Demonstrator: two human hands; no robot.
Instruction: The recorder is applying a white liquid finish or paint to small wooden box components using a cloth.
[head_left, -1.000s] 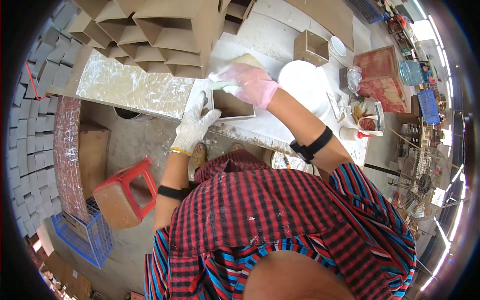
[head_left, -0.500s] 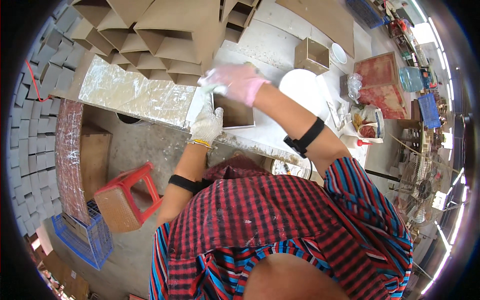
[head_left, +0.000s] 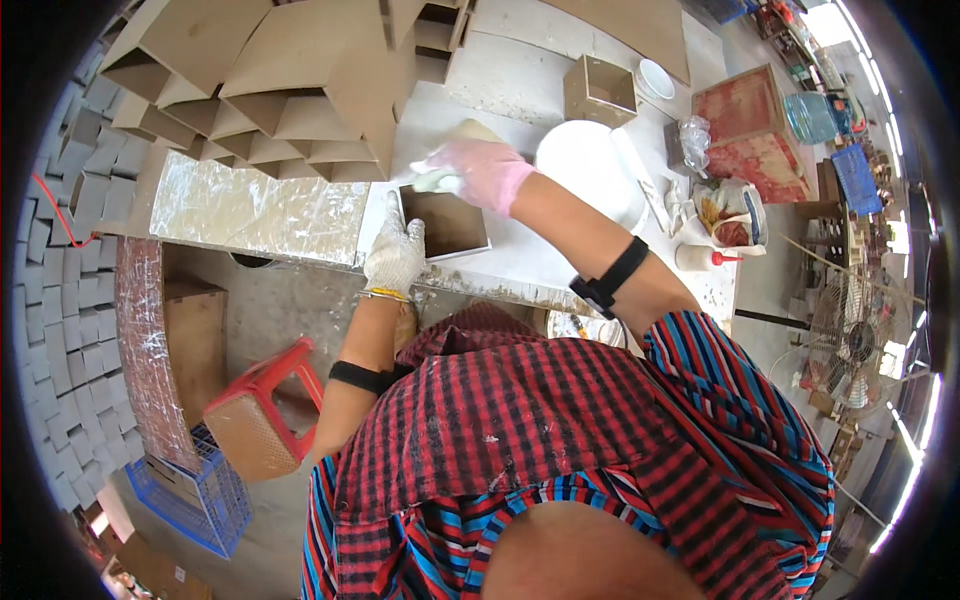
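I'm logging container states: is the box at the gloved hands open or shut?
Open: no lid covers the box; its brown inside shows.

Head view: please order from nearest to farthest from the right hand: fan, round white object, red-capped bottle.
1. Round white object, just right of the right hand.
2. Red-capped bottle, farther right.
3. Fan, far right, beyond the bottle.

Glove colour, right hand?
The right-hand glove is mostly pink, whitish toward the fingertips; best seen in the head view.
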